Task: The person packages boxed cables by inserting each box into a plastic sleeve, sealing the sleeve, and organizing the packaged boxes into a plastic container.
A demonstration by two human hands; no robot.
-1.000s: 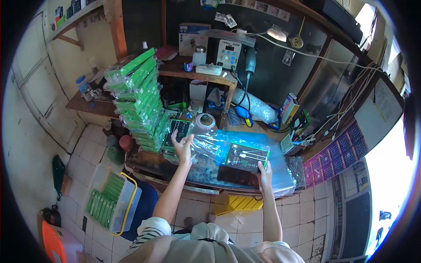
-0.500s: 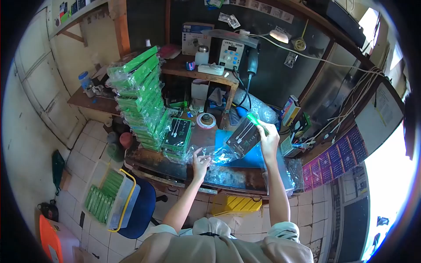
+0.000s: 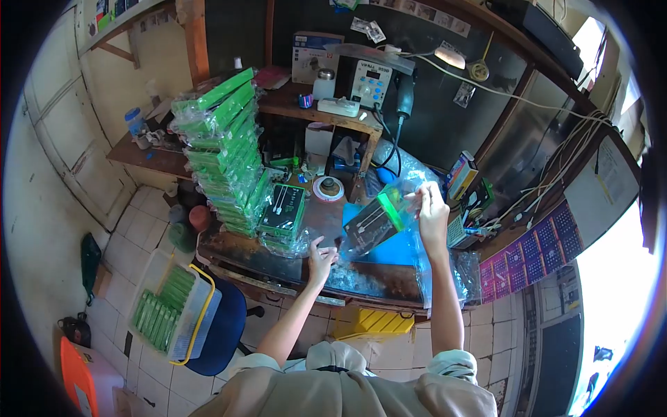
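Observation:
My right hand [image 3: 431, 208] pinches the top of a clear plastic sleeve [image 3: 410, 187] over the blue mat [image 3: 392, 251]. Inside the sleeve is a tilted black box with a green edge and a white cable picture on its face [image 3: 372, 229]. My left hand [image 3: 322, 263], near the desk's front edge, has its thumb and fingers apart with nothing plainly held. Beyond it lies a small pile topped by a similar green-and-black box [image 3: 283, 207] in clear wrap. A tall leaning stack of wrapped green boxes [image 3: 222, 153] rises behind that pile.
A white basket [image 3: 198, 326] with green boxes sits on a blue chair [image 3: 226, 333] at left. A round white roll [image 3: 328, 188] lies on the desk. A soldering station [image 3: 370, 85] stands on the shelf; a pen basket [image 3: 460, 233] is at right.
My right hand has risen slightly, gripping the sleeve above the box instead of the box's corner. The box sits lower in the sleeve. My left hand has shifted slightly right, away from the plastic.

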